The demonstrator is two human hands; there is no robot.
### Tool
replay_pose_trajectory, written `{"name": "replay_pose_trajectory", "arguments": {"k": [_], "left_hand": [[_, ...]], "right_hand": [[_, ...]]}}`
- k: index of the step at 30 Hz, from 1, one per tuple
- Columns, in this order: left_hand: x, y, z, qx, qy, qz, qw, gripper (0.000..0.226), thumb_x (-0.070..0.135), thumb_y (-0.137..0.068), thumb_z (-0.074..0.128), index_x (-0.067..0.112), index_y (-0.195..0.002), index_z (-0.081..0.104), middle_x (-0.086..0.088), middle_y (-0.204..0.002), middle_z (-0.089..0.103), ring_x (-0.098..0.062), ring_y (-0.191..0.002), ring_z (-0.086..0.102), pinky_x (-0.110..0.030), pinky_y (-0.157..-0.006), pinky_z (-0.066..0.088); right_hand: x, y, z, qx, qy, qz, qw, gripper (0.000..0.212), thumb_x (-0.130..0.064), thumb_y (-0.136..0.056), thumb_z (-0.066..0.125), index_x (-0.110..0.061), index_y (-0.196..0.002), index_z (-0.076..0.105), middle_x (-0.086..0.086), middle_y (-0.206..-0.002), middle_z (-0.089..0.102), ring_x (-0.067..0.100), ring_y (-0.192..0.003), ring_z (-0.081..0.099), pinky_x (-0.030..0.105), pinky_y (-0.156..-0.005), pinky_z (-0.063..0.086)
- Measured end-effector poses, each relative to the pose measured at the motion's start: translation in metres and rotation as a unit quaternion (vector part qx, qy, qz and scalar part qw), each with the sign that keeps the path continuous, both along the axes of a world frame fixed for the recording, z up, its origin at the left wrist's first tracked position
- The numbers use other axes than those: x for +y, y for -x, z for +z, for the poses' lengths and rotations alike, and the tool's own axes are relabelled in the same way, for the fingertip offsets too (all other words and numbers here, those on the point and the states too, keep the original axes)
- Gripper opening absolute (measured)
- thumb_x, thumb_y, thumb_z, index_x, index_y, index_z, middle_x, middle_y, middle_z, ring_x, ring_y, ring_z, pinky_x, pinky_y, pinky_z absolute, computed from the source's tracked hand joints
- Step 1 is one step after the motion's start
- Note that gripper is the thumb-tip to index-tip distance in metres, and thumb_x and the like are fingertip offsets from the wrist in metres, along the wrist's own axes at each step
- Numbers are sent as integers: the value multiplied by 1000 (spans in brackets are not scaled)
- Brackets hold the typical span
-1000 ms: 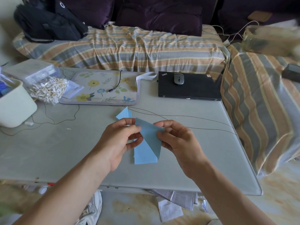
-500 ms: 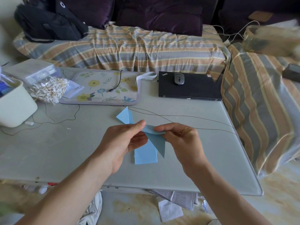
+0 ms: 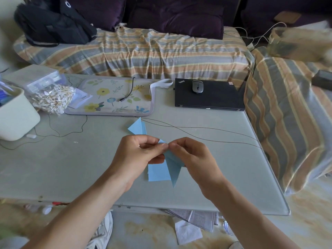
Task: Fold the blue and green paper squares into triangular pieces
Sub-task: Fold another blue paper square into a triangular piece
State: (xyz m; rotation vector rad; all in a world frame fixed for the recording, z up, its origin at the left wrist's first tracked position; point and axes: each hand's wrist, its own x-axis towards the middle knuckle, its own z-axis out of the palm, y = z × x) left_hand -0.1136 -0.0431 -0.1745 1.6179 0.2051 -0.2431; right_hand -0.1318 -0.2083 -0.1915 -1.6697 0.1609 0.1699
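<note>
Both hands hold one folded blue paper piece (image 3: 173, 166) just above the grey table (image 3: 71, 168). My left hand (image 3: 138, 155) pinches its top edge from the left, and my right hand (image 3: 194, 157) pinches the same edge from the right, fingertips nearly meeting. The piece hangs down to a point below my hands. Under it a flat blue paper square (image 3: 158, 173) lies on the table, partly hidden by my left hand. A folded blue triangle (image 3: 138, 127) lies on the table just beyond my hands. No green paper shows.
Thin wires (image 3: 206, 131) cross the table behind my hands. A floral mat (image 3: 115, 97), a bag of cotton swabs (image 3: 53, 99) and a white container (image 3: 16, 115) sit at the back left. A closed black laptop (image 3: 210, 97) with a mouse (image 3: 197, 86) lies back right. Striped sofas surround the table.
My hands have drawn together at the top of the blue piece; the sheet, earlier held wide and facing me, now hangs narrower and pointed below my fingers.
</note>
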Motion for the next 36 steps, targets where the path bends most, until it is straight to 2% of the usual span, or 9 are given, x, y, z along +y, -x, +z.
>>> {"name": "replay_pose_trajectory", "arguments": {"k": [2, 7, 12, 17, 22, 25, 26, 32, 36], "left_hand": [[1, -1, -1, -1, -2, 2, 1000, 14, 11, -83, 82, 4, -94, 78, -14, -80, 77, -23, -69, 76, -24, -67, 62], [1, -1, -4, 2, -7, 3, 1000, 5, 12, -89, 77, 7, -89, 79, -16, -82, 75, -22, -71, 73, -29, -73, 64], [-1, 1, -5, 3, -23, -20, 1000, 6, 8, -91, 74, 7, -88, 79, -5, -75, 75, -20, -69, 73, -23, -68, 61], [-4, 1, -6, -4, -55, -44, 998, 8, 10, -93, 72, 9, -89, 79, -3, -75, 76, -20, -69, 76, -25, -73, 62], [-3, 0, -4, -25, -71, -28, 997, 10, 10, -94, 70, 9, -88, 78, -3, -74, 77, -16, -67, 74, -19, -66, 59], [4, -6, -3, -32, -70, 5, 997, 8, 10, -95, 70, 8, -90, 77, 0, -73, 76, -13, -65, 72, -20, -70, 61], [7, -8, -3, -33, -71, 14, 997, 8, 10, -95, 70, 8, -91, 77, 3, -71, 74, -12, -64, 72, -19, -70, 61], [9, -10, -5, -33, -71, 22, 997, 7, 12, -97, 69, 10, -95, 75, 9, -64, 70, -12, -65, 72, -14, -68, 57], [9, -9, -5, -43, -81, 16, 996, 7, 13, -97, 69, 12, -94, 75, 8, -66, 71, -11, -65, 72, -16, -69, 58]], "right_hand": [[1, 0, 0, -4, 4, 5, 1000, 13, -22, -97, 67, -13, -89, 73, -6, -76, 71, 5, -70, 61, 13, -63, 45], [-1, -1, 1, -3, 22, 6, 1000, 16, -15, -96, 65, -15, -80, 68, -5, -70, 64, 9, -63, 52, 14, -56, 39], [0, 0, 0, 29, 25, 11, 999, 16, -19, -96, 64, -16, -81, 69, -7, -69, 63, 8, -62, 51, 16, -57, 39], [1, 1, 0, 17, 26, 15, 999, 18, -19, -97, 64, -17, -79, 68, -7, -68, 63, 10, -62, 52, 17, -55, 38], [1, -2, 0, 29, 29, 3, 999, 18, -20, -96, 65, -17, -80, 71, -9, -68, 64, 7, -63, 53, 13, -57, 41], [-1, -4, -3, 48, 8, -9, 999, 15, -19, -95, 66, -13, -83, 73, -1, -76, 68, 13, -73, 59, 34, -76, 56], [-2, -4, -3, 50, 2, -11, 999, 15, -19, -96, 66, -11, -85, 74, 1, -77, 69, 15, -73, 59, 38, -80, 57], [-5, -3, -3, 40, 11, -16, 999, 16, -16, -98, 65, -6, -89, 74, 2, -67, 66, 9, -59, 57, 23, -65, 49], [-5, -3, -3, 40, 5, -7, 999, 16, -17, -97, 66, -6, -89, 74, 2, -70, 68, 10, -63, 58, 23, -66, 51]]}}
